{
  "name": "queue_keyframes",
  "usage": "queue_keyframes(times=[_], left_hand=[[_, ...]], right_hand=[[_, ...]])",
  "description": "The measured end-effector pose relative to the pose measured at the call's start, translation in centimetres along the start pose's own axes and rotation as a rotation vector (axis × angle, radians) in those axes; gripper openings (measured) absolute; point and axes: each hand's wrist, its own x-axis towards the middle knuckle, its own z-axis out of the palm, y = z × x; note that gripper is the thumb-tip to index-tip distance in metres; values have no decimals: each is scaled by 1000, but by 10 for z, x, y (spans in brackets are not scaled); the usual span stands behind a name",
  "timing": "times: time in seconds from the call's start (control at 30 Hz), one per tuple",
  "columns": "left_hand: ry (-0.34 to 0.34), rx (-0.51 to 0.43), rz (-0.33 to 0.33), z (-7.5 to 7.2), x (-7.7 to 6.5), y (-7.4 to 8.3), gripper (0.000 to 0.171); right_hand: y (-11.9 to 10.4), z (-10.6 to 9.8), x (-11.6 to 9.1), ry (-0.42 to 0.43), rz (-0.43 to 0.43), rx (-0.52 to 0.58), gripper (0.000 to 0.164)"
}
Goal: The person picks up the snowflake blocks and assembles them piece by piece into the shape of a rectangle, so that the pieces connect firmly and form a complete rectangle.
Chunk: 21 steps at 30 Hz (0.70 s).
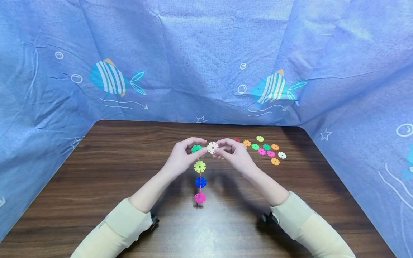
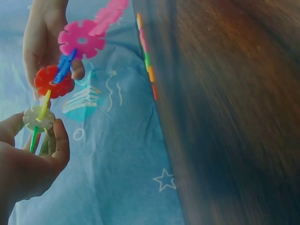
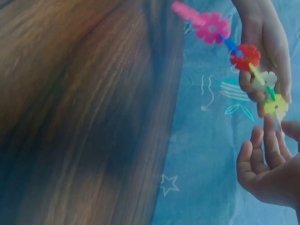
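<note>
L hand (image 1: 182,157) pinches the upper end of the disc chain (image 1: 200,182); R hand (image 1: 238,154) pinches the white disc (image 1: 211,145) at its right rim between thumb and fingertips — both hands around mid-frame, tips close together. Biggest thing behind is the blue curtain (image 1: 206,71) w/ fish prints, across the top and down both sides. Below it, the brown tabletop (image 1: 113,161) fills the middle and bottom. Chain hangs from L hand down thru centre: green, yellow, blue, pink discs, w/ edge-on ones in between, prob. b/c each slots crosswise into the next. Loose discs (image 1: 275,161) lie right of centre, prob. put there for easy R-hand reach, out of the chain's way. White disc is gripped only by its rim, so most of its face shows and its left slots face L hand. Joined to the chain? Can't tell — fingertips crowd that spot.
</note>
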Motion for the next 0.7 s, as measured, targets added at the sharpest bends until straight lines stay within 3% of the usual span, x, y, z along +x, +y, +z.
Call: queue_keyframes(times=[0.13,0.33,0.7], left_hand=[[23,-13,-3,-2,-1,-2,29],[-28,-3,12,-8,-2,-2,36],[-85,46,-6,-15,-8,-1,41]], right_hand=[[9,-11,1,-36,-56,-133,28],[21,-40,5,0,-112,-386,26],[51,-90,25,13,-170,-596,30]])
